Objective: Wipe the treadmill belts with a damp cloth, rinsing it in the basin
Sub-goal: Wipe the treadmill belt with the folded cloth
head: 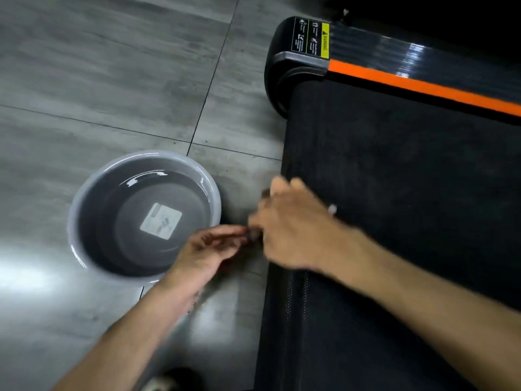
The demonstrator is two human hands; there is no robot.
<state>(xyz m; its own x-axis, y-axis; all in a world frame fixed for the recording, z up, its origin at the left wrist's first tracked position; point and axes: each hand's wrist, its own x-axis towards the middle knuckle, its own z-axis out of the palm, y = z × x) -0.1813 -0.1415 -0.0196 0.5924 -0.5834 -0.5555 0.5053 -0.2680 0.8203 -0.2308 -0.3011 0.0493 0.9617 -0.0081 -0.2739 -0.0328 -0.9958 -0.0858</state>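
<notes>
A grey round basin [74,210] holding clear water stands on the floor, left of the treadmill. The black treadmill belt [408,170] fills the right side, with an orange stripe [423,86] along its far rail. My left hand [210,248] hovers at the basin's near right rim, fingers loosely curled toward the right. My right hand [290,227] is blurred with motion over the belt's left edge, back facing up. The fingertips of both hands meet over a small dark patch between basin and treadmill. No cloth shows plainly.
Grey floor tiles [112,80] spread to the left and far side. The treadmill's rear end cap [284,66] carries a yellow warning label [324,40]. A label lies on the basin's bottom [160,220]. A shoe tip [169,380] shows at the bottom edge.
</notes>
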